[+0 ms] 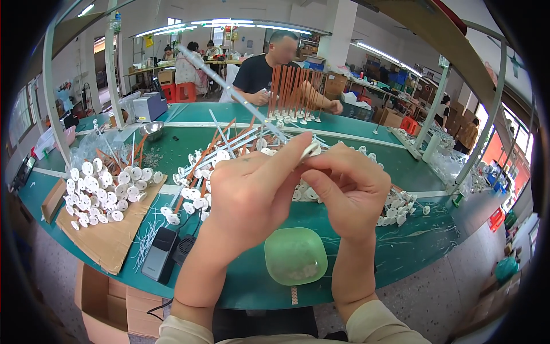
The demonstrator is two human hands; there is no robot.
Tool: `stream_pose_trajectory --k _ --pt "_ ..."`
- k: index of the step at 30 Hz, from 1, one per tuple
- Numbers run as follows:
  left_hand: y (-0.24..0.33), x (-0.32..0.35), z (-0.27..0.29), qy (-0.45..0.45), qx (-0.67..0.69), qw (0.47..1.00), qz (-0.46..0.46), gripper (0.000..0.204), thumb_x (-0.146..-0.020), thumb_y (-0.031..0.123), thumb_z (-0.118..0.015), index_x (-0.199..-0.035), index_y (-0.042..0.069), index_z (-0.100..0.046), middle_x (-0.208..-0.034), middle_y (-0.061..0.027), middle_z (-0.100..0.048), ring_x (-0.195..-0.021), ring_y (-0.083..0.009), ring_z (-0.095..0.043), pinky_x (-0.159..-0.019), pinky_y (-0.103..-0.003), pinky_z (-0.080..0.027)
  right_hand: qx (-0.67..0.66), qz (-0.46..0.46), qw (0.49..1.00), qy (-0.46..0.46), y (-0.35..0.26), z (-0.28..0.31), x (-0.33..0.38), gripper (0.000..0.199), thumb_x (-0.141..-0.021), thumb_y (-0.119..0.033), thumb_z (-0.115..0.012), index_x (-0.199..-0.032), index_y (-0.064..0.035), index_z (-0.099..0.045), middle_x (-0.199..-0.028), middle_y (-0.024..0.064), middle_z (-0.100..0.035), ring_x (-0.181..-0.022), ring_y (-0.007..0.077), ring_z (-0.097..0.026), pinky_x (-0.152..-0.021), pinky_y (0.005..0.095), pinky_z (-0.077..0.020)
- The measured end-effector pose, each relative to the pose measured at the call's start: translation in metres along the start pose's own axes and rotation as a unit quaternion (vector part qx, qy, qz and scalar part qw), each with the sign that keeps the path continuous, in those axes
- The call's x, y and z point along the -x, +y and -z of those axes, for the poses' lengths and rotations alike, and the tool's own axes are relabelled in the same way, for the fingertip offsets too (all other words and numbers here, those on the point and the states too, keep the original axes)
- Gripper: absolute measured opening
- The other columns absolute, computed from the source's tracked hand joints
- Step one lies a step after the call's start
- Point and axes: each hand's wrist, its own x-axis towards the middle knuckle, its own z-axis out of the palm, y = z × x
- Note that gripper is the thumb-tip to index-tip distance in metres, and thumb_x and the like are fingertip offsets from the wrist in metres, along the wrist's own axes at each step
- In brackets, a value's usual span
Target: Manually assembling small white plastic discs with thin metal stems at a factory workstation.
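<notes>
both hands, left hand [252, 189], right hand [349, 186], pinching white disc [311, 150] between fingertips

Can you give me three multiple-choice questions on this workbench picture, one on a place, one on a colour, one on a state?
1. Where is the green bowl?
A. On the table's near edge, below the hands
B. On the cardboard sheet
C. In front of the co-worker

2. What colour is the table top?
A. Grey
B. Teal green
C. Brown

3. What are the left hand and right hand doing?
A. Resting flat on the table
B. Both lifting the bowl
C. Together pinching a small white piece on a long thin stick

Key: 1 A, the bowl sits just under the hands. 2 B, the surface is teal green. 3 C, fingers of both hands meet at the piece.
</notes>
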Motion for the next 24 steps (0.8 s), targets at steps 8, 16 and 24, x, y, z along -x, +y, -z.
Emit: stream_pose_trajectory --k 8,16,24 --pt "-0.002 -0.001 0.001 -0.055 0.023 0.997 -0.045 0.049 -0.069 -0.001 -0.077 -0.117 0.003 -0.071 -0.068 -0.0106 -0.066 -0.056 -0.0233 -0.065 -0.052 -0.03 -0.049 -0.063 -0.012 0.997 -0.039 0.011 0.01 0.001 0.015 -0.072 0.01 -0.078 -0.085 0.0024 -0.075 -0.079 0.0081 -0.071 -0.066 0.0113 -0.064 -0.058 0.0225 -0.0491" --pt "-0.008 0.002 0.006 -0.061 0.023 0.997 -0.046 0.048 -0.07 -0.001 -0.076 -0.117 0.005 -0.071 -0.069 -0.0107 -0.066 -0.058 -0.0242 -0.066 -0.052 -0.032 -0.049 -0.054 -0.012 0.998 -0.033 0.015 0.001 0.002 0.018 -0.069 0.016 -0.075 -0.083 0.0055 -0.071 -0.073 0.0082 -0.067 -0.059 0.012 -0.062 -0.051 0.0227 -0.0469" --pt "-0.011 -0.001 0.012 -0.106 0.004 0.994 0.013 0.028 -0.077 0.006 -0.068 -0.105 0.006 -0.063 -0.067 -0.0105 -0.064 -0.062 -0.0285 -0.066 -0.052 -0.041 -0.048 -0.014 -0.011 0.999 0.045 0.026 0.003 0.008 0.033 -0.086 -0.009 -0.074 -0.116 0.0044 -0.065 -0.109 0.0168 -0.068 -0.092 0.0174 -0.067 -0.075 0.0279 -0.056"
